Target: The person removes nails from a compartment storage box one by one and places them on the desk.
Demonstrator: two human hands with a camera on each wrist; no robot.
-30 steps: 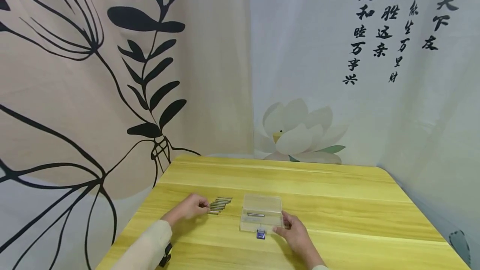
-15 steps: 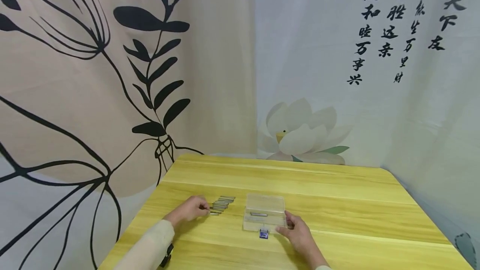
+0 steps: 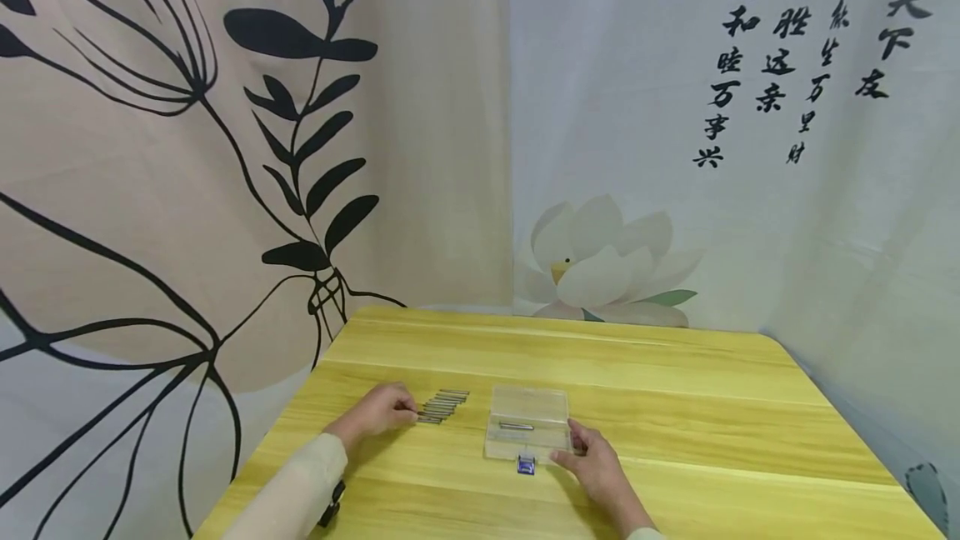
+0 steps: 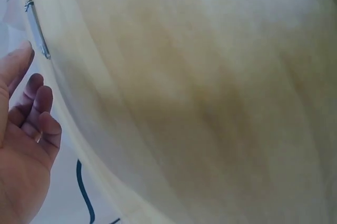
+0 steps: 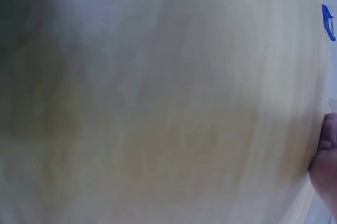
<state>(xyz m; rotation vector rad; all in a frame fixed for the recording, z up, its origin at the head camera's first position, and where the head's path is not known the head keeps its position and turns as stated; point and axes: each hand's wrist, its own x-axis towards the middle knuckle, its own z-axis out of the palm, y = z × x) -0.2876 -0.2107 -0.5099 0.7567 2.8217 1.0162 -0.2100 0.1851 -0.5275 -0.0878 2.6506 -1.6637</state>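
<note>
Several thin metal rods (image 3: 442,407) lie side by side in a slanted row on the table, left of a clear plastic box (image 3: 491,447). My left hand (image 3: 384,408) is at the left ends of the nearest rods. In the left wrist view, a gap shows between its thumb and loosely bent fingers, with a metal rod (image 4: 37,29) just beyond the thumb tip. My right hand (image 3: 596,461) grips the box's right side, thumb at the front and fingers behind. The box's lid is raised at the back, and one metal rod (image 3: 516,427) lies inside.
A blue latch (image 3: 526,465) hangs from the box's front. The yellow wood-grain table (image 3: 712,407) extends to both sides. Behind it hangs a printed curtain (image 3: 442,148). A black strap (image 3: 332,507) is at the left wrist.
The nearest rod has shifted slightly away from me, closer to the rest of the row, with my left hand beside it. My right hand still grips the box. The head view has shifted slightly.
</note>
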